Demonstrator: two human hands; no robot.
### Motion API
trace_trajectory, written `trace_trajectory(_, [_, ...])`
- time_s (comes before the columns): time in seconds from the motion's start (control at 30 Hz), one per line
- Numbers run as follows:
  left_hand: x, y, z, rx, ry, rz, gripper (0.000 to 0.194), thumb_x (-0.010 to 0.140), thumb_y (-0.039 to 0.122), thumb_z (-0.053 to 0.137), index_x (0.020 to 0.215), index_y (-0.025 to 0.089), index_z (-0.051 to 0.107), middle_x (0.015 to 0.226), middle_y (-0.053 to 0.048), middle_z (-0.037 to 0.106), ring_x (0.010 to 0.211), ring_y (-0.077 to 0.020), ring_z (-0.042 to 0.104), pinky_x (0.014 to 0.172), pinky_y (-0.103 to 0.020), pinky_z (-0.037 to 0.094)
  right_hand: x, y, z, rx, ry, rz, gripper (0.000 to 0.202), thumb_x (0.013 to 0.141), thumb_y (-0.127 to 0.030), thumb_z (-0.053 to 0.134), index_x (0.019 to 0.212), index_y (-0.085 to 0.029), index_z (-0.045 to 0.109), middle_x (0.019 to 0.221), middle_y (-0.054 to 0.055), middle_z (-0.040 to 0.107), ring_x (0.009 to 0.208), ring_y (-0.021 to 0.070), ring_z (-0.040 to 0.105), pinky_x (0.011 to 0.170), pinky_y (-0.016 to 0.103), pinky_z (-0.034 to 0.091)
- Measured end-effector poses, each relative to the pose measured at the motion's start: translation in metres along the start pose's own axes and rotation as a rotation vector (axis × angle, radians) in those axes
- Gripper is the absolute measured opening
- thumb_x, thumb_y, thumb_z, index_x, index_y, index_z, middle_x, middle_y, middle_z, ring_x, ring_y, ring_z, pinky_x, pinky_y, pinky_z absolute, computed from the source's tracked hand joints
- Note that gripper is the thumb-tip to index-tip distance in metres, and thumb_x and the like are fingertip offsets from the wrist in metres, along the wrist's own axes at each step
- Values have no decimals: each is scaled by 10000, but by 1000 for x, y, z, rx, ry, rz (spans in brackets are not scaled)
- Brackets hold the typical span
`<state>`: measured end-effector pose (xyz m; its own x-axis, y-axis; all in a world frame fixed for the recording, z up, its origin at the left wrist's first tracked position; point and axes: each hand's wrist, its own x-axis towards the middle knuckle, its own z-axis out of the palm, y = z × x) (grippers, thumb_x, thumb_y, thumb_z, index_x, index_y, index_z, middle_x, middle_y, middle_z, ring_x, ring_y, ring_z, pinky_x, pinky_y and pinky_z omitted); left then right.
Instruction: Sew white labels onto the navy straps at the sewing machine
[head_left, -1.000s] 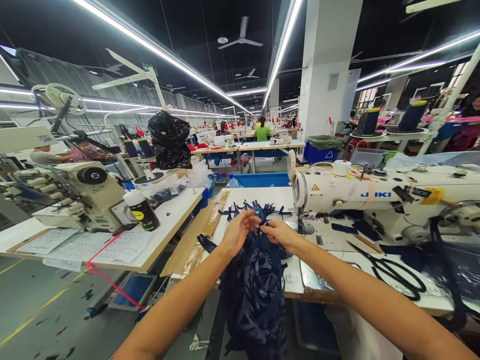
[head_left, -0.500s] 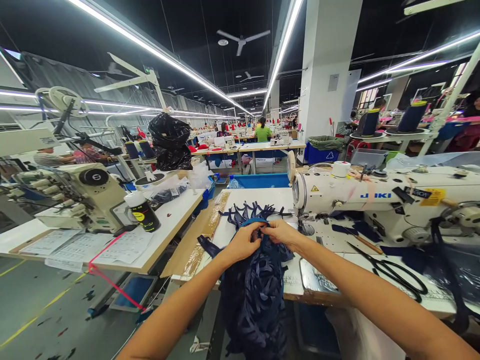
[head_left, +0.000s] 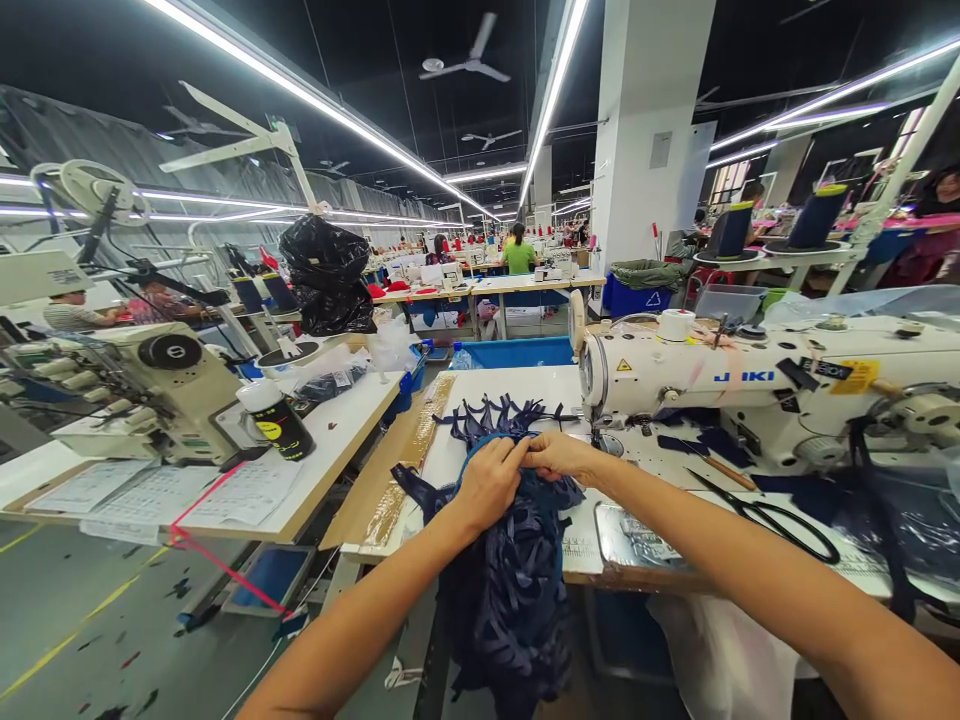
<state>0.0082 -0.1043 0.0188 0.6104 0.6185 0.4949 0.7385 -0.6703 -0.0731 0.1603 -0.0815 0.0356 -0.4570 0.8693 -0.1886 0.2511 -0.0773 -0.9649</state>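
A bunched pile of navy blue fabric pieces [head_left: 521, 590] with many narrow strips hangs over the front edge of the white sewing table [head_left: 517, 382]. On its upper part my left hand [head_left: 491, 480] is closed, its fingers pinching the cloth. Close against it, my right hand [head_left: 559, 455] also pinches the navy fabric, thumb and fingertips together. The fingertips of both hands nearly meet, and what lies between them is partly hidden. Beyond the hands, a row of loose strap ends [head_left: 495, 415] fans out on the tabletop.
Right of my hands stands a white sewing machine [head_left: 675, 370]. Black scissors [head_left: 772, 520] and a wooden-handled tool [head_left: 724, 467] lie before it. On the left table are another machine [head_left: 161, 390], a spray can [head_left: 276, 420] and papers [head_left: 157, 495]. Cardboard [head_left: 390, 470] borders my table.
My left hand has turned over more, its back now facing up, and its fingers have closed in toward the right hand. The view has shifted slightly.
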Motion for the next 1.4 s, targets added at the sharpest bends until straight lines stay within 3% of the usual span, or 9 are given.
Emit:
trace_trajectory(0.3, [8,0,-12,-354,-86,-300,246,727,63,394,854,144,588,836,-49,536,773,-168,524,733,-297,428,-2,0,6,-355,153,-210,342,671,-223,604,432,-196,360,415,-68,325,455,84,288,479,253,179])
trace_trajectory(0.43, [12,-1,-16,-722,-106,-566,192,685,64,465,805,152,587,557,47,450,546,-103,443,586,-237,381,-6,4,7,-476,255,-289,266,720,-229,571,506,-200,415,502,-35,382,526,116,330,522,270,172])
trace_trajectory(0.53, [14,-2,-19,-1076,-101,-720,197,630,60,517,805,139,558,511,83,403,474,-57,380,499,-186,307,-7,10,8,-607,309,-343,226,753,-262,521,555,-203,428,540,-18,407,550,132,355,533,269,182])
trace_trajectory(0.6, [14,-5,-22,-1281,-153,-812,214,607,80,546,812,138,536,505,91,417,441,-34,351,458,-164,252,-6,14,7,-624,292,-379,242,763,-281,483,548,-203,405,536,-20,398,542,129,347,532,265,196])
trace_trajectory(0.73, [12,-11,-26,-1518,-240,-885,270,548,109,598,790,144,486,536,62,511,405,-13,334,406,-149,151,-2,16,2,-410,120,-430,283,765,-397,444,561,-200,452,517,-35,372,521,118,329,513,252,222])
trace_trajectory(0.93, [11,-11,-25,-1512,-281,-863,232,571,100,549,776,158,456,517,59,533,344,-4,246,384,-163,129,-8,11,0,-203,-2,-340,369,733,-517,470,638,-173,566,485,-62,309,467,89,265,464,243,181])
trace_trajectory(1.07, [12,-4,-15,-1304,-271,-854,119,607,73,450,676,166,422,497,64,533,337,-24,251,380,-180,157,-11,4,6,-155,19,-305,398,695,-545,500,552,-174,511,470,-63,313,453,76,238,449,244,163])
trace_trajectory(1.23, [9,7,-11,-1213,-211,-850,156,622,35,409,525,158,415,385,99,331,373,-44,270,406,-196,164,-17,3,13,-173,67,-258,431,629,-599,537,524,-199,413,477,-68,266,442,76,235,436,245,163])
trace_trajectory(1.4, [5,3,-4,-1227,-267,-818,166,604,-8,460,547,147,482,413,85,414,417,-64,384,443,-187,267,-12,15,7,-176,30,-131,479,528,-667,577,516,-218,410,462,-71,230,423,85,216,440,263,152])
